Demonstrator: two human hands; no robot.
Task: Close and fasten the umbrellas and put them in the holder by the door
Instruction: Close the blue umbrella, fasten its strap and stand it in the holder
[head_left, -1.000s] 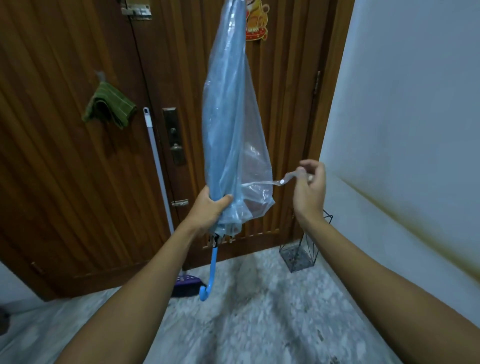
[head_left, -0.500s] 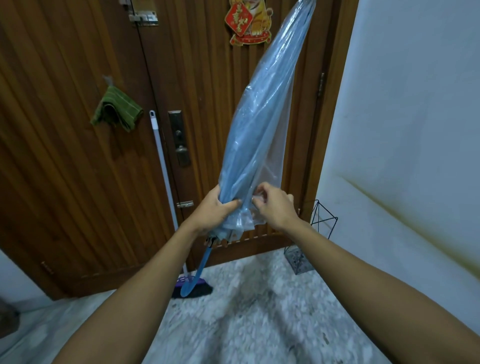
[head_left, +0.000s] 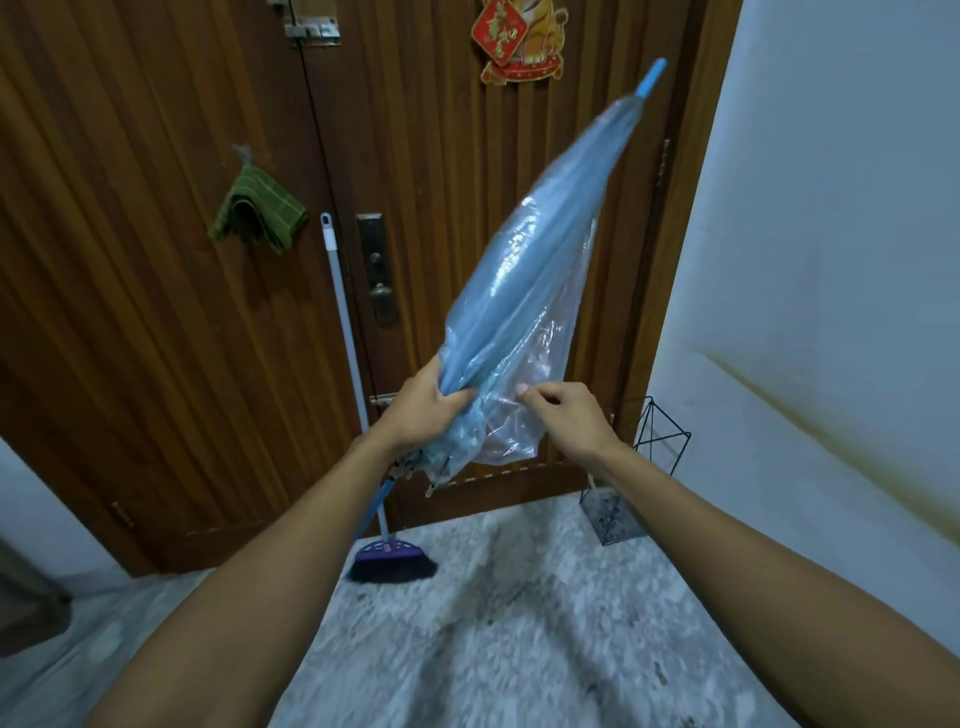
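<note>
My left hand (head_left: 421, 410) was clenched around the gathered base of the translucent blue plastic umbrella (head_left: 524, 291), which tilted up to the right. My right hand (head_left: 563, 415) pinched its loose canopy just beside. Beyond, the black wire holder (head_left: 652, 452) stood on the floor by the ribbed wooden door (head_left: 441, 171).

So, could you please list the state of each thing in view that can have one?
umbrella: folded, canopy loose, tilted, tip up toward the right
left hand: gripping the umbrella's gathered lower canopy
right hand: pinching the loose canopy
door: shut
wire holder: standing by the door, no umbrella in it
green cloth: hanging on the door
broom: leaning against the door
</note>
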